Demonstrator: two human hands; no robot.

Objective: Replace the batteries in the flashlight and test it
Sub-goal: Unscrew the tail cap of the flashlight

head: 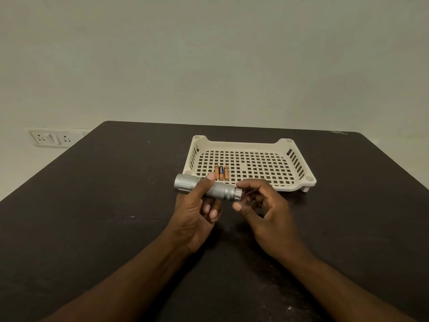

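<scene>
A silver flashlight point(207, 188) is held just above a dark table point(92, 205), lying roughly level, its wide head end pointing left and its tail cap to the right. The left hand point(197, 212) grips the middle of the barrel — thumb over the top, fingers curled underneath. The right hand point(262, 205) sits at the tail cap with fingers bent around the end; the fingertips are partly behind the cap, so whether they pinch it or only touch it cannot be told. The right thumb is extended below the cap, apart from it.

Just behind the flashlight sits a cream plastic tray point(299, 180) with a perforated floor and low slotted walls. Three small batteries point(221, 173) lie side by side in its near left corner, close to the left thumb. The rest of the tray floor is bare.

The table's far edge runs close behind the tray, against a plain wall; the far corners are rounded. Open tabletop spreads wide to the left of the hands and in front toward the camera — also to the right of the tray. Both forearms are cut off by the bottom of the frame. A wall socket plate point(52, 137) shows at left, beyond the table edge; its details are blurry.
</scene>
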